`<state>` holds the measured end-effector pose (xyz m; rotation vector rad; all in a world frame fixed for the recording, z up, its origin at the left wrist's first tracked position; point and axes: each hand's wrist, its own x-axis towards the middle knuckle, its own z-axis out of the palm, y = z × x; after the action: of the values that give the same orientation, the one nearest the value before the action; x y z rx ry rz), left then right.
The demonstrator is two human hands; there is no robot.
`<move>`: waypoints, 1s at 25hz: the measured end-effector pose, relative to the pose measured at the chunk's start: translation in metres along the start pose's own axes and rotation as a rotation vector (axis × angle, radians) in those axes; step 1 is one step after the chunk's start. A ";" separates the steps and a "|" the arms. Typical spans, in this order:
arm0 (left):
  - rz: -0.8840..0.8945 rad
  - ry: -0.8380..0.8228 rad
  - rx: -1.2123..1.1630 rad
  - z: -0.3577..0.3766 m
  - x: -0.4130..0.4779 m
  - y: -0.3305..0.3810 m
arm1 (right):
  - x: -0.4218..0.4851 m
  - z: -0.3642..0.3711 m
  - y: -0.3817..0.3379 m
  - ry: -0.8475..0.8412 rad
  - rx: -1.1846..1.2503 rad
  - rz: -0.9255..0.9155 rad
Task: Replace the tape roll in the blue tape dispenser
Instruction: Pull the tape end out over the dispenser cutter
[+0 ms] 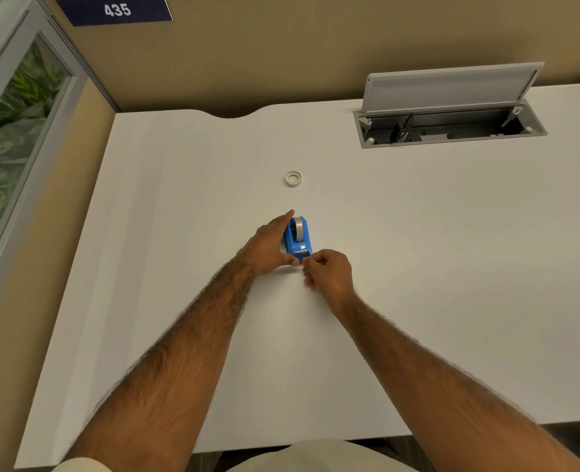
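Observation:
The blue tape dispenser [298, 238] stands on the white desk [179, 216] near its middle, with a roll of tape [297, 227] seated in it. My left hand [270, 248] lies flat along the dispenser's left side, fingers pointing away, thumb touching its near end. My right hand [329, 272] is curled at the near end by the cutter, with fingertips pinched together there; whether tape is between them is too small to tell. A thin white ring [293, 178], an empty tape core, lies flat on the desk farther away.
An open grey cable hatch [451, 127] with its lid raised is set into the desk at the far right. A tan partition wall [281, 52] closes the back, with a curved notch in the desk edge. A glass panel stands at the left.

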<state>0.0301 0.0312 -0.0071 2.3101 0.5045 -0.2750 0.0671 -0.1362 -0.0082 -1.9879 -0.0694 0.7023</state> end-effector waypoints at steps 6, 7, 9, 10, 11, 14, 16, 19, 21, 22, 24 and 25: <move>0.009 -0.050 -0.041 -0.009 0.000 -0.003 | -0.016 0.011 -0.018 -0.004 0.667 0.437; 0.010 -0.048 -0.042 -0.009 0.000 -0.002 | -0.015 0.012 -0.021 0.038 0.670 0.446; 0.011 -0.043 -0.042 -0.009 0.000 0.000 | -0.014 0.015 -0.027 0.099 0.674 0.462; 0.010 -0.043 -0.042 -0.009 -0.001 0.001 | -0.013 0.016 -0.030 0.114 0.671 0.471; 0.008 -0.049 -0.046 -0.009 -0.001 0.001 | -0.012 0.016 -0.032 0.126 0.664 0.480; -0.024 -0.089 -0.084 -0.013 0.000 0.001 | -0.013 0.018 -0.031 0.127 0.684 0.473; -0.079 -0.097 -0.157 -0.016 0.003 0.004 | -0.015 0.018 -0.028 0.130 0.688 0.446; -0.116 -0.020 -0.222 -0.014 0.006 0.010 | -0.018 0.020 -0.024 0.141 0.683 0.408; -0.106 0.053 -0.227 -0.008 0.007 0.013 | -0.019 0.021 -0.025 0.140 0.677 0.395; -0.106 0.083 -0.230 -0.005 0.007 0.015 | -0.019 0.021 -0.026 0.139 0.676 0.390; -0.109 0.132 -0.221 0.000 0.008 0.016 | -0.021 0.021 -0.027 0.133 0.674 0.385; -0.111 0.152 -0.208 0.001 0.009 0.016 | -0.021 0.021 -0.027 0.134 0.672 0.387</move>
<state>0.0448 0.0222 -0.0005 2.1126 0.7049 -0.0948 0.0456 -0.1125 0.0158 -1.3962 0.5747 0.7126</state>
